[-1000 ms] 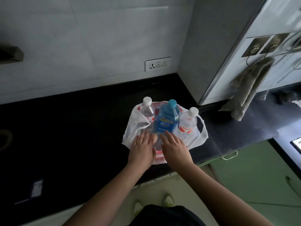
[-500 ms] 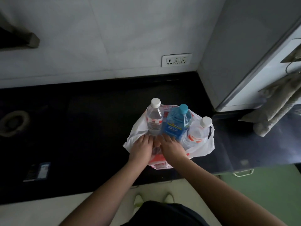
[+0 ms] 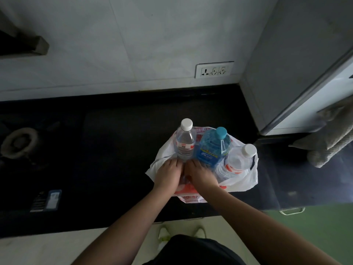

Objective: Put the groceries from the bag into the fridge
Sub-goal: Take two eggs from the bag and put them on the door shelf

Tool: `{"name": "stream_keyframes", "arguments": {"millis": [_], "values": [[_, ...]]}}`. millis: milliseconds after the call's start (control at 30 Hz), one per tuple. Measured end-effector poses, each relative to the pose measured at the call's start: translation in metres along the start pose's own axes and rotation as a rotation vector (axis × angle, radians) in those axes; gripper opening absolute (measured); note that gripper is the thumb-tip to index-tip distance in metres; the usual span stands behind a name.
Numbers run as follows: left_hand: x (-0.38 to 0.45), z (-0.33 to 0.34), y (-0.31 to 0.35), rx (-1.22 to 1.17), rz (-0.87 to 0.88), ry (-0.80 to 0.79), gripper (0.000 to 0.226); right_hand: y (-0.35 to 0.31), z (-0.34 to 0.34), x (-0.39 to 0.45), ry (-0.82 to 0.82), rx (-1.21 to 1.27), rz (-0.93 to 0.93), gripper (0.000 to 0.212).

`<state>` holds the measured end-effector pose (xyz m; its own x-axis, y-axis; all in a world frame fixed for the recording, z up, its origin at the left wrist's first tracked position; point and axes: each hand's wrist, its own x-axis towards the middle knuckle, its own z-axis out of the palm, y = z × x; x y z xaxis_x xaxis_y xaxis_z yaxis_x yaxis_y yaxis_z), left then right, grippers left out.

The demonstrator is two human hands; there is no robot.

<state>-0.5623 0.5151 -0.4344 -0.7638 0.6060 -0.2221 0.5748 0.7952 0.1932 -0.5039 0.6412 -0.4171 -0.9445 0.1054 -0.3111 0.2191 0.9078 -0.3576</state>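
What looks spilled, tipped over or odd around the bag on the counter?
Nothing is spilled. The right clear bottle leans in the bag, while the left clear bottle and the blue bottle stand upright with caps on. Both hands, left hand and right hand, rest at the bag's front.

Labels on the bottles (and bag print) stay illegible

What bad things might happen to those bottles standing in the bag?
1. The right-hand clear bottle with a white cap leans outward, so it might topple onto the black countertop.
2. Both hands, left hand and right hand, press the thin white plastic bag near the counter's edge; a tug might tip the blue bottle with a blue cap.
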Motion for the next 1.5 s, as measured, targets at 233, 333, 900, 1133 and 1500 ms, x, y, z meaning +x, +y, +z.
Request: {"name": "stream_keyframes", "arguments": {"millis": [233,333,900,1133,1500], "values": [[-0.004,-0.006,0.0,-0.043,-0.014,0.016,0.046,0.0,-0.001,-0.001,-0.044,0.018,0.029,0.034],[-0.008,-0.007,0.0,-0.067,-0.03,0.038,0.05,0.001,-0.003,-0.008,-0.045,-0.026,0.033,0.041],[-0.081,-0.086,-0.012,-1.353,-0.16,-0.045,0.059,-0.024,-0.044,-0.087,0.246,0.731,0.231,0.037],[-0.099,-0.101,-0.026,-1.885,-0.122,-0.276,0.057,-0.046,-0.057,-0.123,0.168,1.741,0.212,0.049],[-0.136,-0.117,-0.025,-2.034,0.074,-0.464,0.086,-0.069,-0.061,-0.152,0.21,2.211,0.216,0.042]]}}
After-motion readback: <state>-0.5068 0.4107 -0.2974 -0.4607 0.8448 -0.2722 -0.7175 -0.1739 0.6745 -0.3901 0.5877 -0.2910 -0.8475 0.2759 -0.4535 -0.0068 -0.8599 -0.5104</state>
